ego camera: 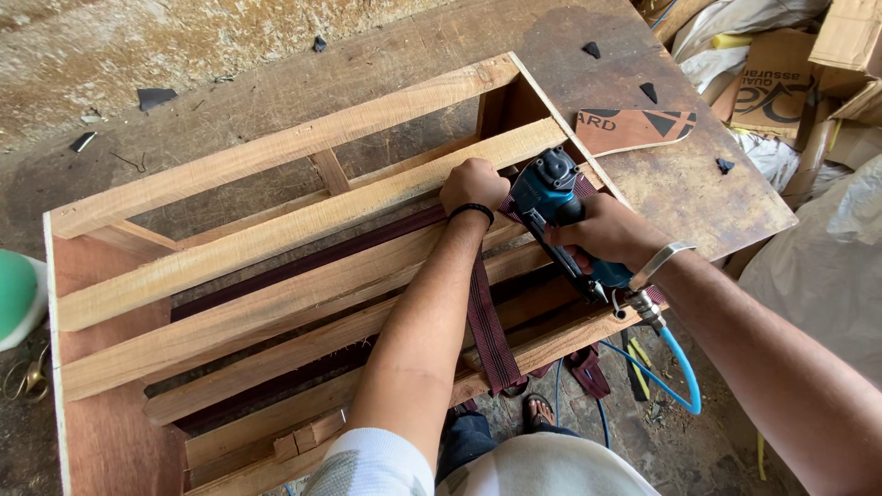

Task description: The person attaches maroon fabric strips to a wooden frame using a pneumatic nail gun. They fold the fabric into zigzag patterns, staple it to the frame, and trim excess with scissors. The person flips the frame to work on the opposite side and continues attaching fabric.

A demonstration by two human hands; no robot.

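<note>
A slatted wooden frame (276,147) lies on a brown plywood worktop (698,193). Dark maroon webbing straps (490,331) run across and along its slats. My left hand (473,186) is closed, pressing on a strap end at the upper slat. My right hand (606,234) grips a teal pneumatic staple gun (547,193), its nose right beside my left hand on the slat. A blue air hose (682,372) hangs from the gun's handle.
Cardboard boxes and plastic sheeting (790,83) pile up at the right. A green and white container (18,294) and scissors (28,377) sit at the left edge. Small black scraps (154,95) dot the worktop. My sandalled foot (537,411) shows below.
</note>
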